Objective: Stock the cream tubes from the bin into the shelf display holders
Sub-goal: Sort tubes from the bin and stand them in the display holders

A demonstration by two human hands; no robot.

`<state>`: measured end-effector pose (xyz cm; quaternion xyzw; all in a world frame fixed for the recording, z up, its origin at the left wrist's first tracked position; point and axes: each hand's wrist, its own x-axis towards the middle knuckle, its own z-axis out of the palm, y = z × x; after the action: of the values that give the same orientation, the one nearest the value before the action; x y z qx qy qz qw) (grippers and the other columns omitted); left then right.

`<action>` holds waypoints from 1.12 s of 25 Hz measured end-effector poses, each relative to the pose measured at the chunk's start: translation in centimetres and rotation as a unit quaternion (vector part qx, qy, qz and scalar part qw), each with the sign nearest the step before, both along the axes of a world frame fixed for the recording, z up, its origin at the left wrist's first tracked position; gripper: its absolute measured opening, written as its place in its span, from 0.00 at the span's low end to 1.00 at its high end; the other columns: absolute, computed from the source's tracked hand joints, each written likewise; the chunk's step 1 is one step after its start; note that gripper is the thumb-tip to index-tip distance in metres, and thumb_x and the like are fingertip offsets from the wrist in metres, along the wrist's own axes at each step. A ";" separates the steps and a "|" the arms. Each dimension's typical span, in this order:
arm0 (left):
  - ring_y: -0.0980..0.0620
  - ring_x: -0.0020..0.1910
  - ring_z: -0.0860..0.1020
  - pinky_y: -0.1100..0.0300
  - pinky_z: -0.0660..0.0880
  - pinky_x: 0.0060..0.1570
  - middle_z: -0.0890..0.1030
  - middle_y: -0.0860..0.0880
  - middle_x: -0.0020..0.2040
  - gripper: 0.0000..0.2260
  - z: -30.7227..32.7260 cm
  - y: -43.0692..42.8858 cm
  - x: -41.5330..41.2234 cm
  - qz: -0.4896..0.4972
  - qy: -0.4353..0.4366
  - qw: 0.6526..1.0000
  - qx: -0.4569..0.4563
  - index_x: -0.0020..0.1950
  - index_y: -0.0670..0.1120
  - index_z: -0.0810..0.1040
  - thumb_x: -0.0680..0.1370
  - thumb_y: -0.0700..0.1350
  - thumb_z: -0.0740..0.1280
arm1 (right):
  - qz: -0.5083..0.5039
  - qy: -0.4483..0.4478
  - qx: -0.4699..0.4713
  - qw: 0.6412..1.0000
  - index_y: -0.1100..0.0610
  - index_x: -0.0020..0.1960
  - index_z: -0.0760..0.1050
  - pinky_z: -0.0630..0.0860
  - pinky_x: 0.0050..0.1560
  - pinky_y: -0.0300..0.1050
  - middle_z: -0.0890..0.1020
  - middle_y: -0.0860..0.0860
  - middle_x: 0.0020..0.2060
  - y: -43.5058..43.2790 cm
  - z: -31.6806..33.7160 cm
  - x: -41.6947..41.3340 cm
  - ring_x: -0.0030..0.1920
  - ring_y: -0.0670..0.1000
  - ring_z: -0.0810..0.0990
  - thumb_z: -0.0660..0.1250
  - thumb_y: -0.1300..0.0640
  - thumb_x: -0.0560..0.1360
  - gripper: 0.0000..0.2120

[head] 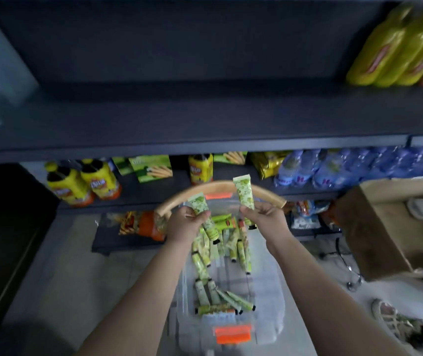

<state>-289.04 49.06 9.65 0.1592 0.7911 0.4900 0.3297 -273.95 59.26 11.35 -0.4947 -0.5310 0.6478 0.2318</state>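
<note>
A clear plastic bin (269, 299) with orange latches sits on the floor below me, holding several green cream tubes (206, 255). My left hand (186, 224) grips one green tube (198, 202) above the bin, its flat end pointing up. My right hand (263, 217) grips a second green tube (243, 192), held upright and a little higher. Both tubes have black caps at the lower end. A tan curved handle (215, 187) arches behind my hands. No display holders show in this view.
A wide dark shelf (192, 119) spans the view at chest height, bare in the middle, with yellow bottles (400, 47) at its right. Lower shelves carry yellow juice bottles (84, 181), green snack boxes and water bottles (346, 168). A cardboard box (374, 227) stands at right.
</note>
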 end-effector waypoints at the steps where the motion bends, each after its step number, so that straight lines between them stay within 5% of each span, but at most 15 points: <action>1: 0.47 0.36 0.75 0.54 0.72 0.40 0.76 0.48 0.34 0.12 1.9 0.1 0.2 0.000 0.011 1.000 0.012 0.36 0.46 0.72 0.70 0.47 0.74 | -0.002 0.008 0.011 1.000 0.63 0.52 0.80 0.75 0.44 0.38 0.83 0.57 0.47 0.2 1.7 0.3 0.46 0.50 0.80 0.74 0.52 0.69 0.18; 5: 0.50 0.36 0.75 0.56 0.70 0.37 0.77 0.48 0.36 0.11 10.0 0.3 1.8 -0.011 0.084 0.996 0.037 0.38 0.45 0.73 0.71 0.48 0.73 | 0.000 0.029 0.060 0.998 0.60 0.40 0.76 0.69 0.36 0.38 0.77 0.50 0.34 1.6 8.8 2.1 0.36 0.47 0.74 0.73 0.51 0.70 0.12; 8: 0.52 0.34 0.74 0.63 0.70 0.33 0.76 0.49 0.33 0.12 15.9 0.1 3.4 -0.002 0.130 0.987 0.092 0.36 0.44 0.71 0.71 0.45 0.73 | 0.011 0.047 0.114 0.992 0.58 0.42 0.80 0.71 0.40 0.38 0.82 0.52 0.39 2.1 13.9 3.7 0.40 0.47 0.77 0.70 0.51 0.73 0.10; 16: 0.50 0.39 0.77 0.56 0.72 0.43 0.79 0.47 0.39 0.11 27.2 -0.2 5.8 -0.016 0.201 0.967 0.156 0.40 0.44 0.74 0.70 0.48 0.74 | 0.040 0.103 0.176 0.978 0.60 0.44 0.81 0.70 0.42 0.41 0.81 0.48 0.39 2.0 23.6 6.8 0.41 0.45 0.76 0.68 0.49 0.74 0.13; 22: 0.51 0.37 0.75 0.58 0.70 0.40 0.79 0.46 0.39 0.11 33.7 0.0 3.9 -0.002 0.212 0.955 0.207 0.43 0.42 0.74 0.71 0.47 0.73 | 0.056 0.148 0.208 0.965 0.58 0.52 0.78 0.71 0.44 0.37 0.83 0.48 0.43 2.9 29.3 4.6 0.45 0.44 0.78 0.68 0.53 0.75 0.10; 28: 0.50 0.40 0.75 0.57 0.71 0.43 0.79 0.45 0.41 0.11 36.8 -0.1 -1.6 -0.001 0.233 0.941 0.246 0.43 0.42 0.74 0.71 0.47 0.73 | 0.078 0.176 0.239 0.952 0.58 0.53 0.76 0.72 0.29 0.27 0.83 0.49 0.42 2.5 32.9 -0.9 0.40 0.43 0.79 0.68 0.56 0.75 0.09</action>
<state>-290.62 48.94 46.47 0.3454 0.7006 0.6183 0.0873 -274.85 61.75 44.29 -0.2603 -0.6581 0.5944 0.3819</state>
